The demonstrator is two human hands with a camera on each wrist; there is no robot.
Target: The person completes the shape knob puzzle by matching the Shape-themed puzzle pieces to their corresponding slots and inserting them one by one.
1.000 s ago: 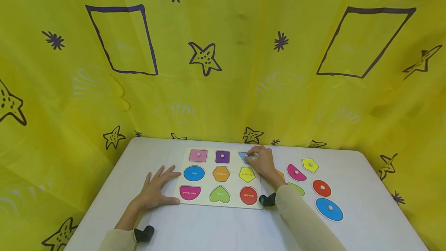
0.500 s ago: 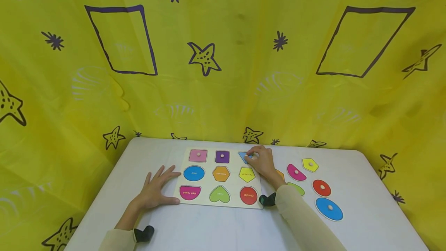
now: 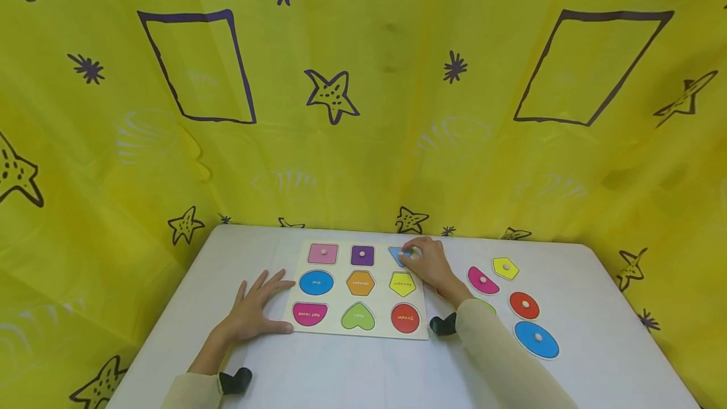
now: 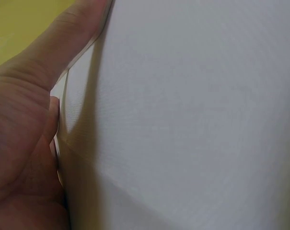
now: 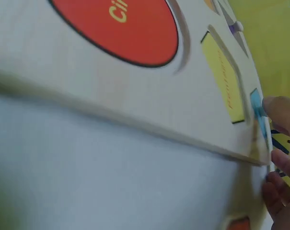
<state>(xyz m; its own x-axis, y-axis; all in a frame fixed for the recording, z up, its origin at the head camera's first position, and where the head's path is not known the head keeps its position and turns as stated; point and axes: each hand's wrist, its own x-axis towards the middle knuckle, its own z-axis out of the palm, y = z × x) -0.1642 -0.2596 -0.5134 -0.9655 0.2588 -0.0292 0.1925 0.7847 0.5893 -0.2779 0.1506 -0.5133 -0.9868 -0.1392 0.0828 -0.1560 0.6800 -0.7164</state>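
While, in the head view, the board (image 3: 382, 298) is touched on its left by the spread left hand (image 3: 252, 309), the blue triangle (image 3: 396, 253) is pinched by the right hand (image 3: 431, 265) at the far-right corner. From the left wrist, thumb (image 4: 53, 55) and surface (image 4: 197, 120) are shown; from the right, a printed yellow pentagon (image 5: 224, 79).

The right hand (image 3: 428, 262) hides part of the blue triangle (image 3: 395, 252) from me. Past its wrist, the sleeve (image 3: 508, 358) covers so much of a green piece (image 3: 486, 306) that I can't tell the shape. Below that hand, a blurred orange piece (image 5: 239, 224) runs off the right wrist view's lower edge.
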